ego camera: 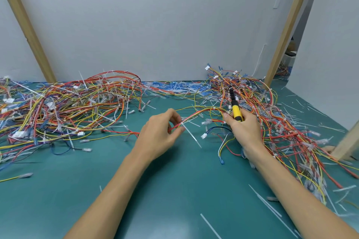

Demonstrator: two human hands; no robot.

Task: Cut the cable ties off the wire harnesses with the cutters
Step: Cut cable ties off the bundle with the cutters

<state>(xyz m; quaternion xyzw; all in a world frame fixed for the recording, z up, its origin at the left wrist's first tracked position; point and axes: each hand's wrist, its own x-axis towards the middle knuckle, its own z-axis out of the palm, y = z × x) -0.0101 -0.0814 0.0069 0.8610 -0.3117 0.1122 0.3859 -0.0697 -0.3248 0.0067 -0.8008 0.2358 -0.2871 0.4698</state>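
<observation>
At frame centre, the left hand's (159,132) fingers pinch a harness (196,115) at its uncut tie (191,135). The right hand (243,129) grips the cutters (236,109), tip pointing up-frame. Cut ties (268,205) litter the counter (174,190). The left pile (68,106) and right pile (272,114) still hold many ties, so much likely remains.

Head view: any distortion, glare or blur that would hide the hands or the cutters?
Head view: wide-angle bend tilts the posts outward; light is soft and even; a dim sheen lies on the mat; the left hand pinching the harness, the right hand and the cutters are all sharp.
</observation>
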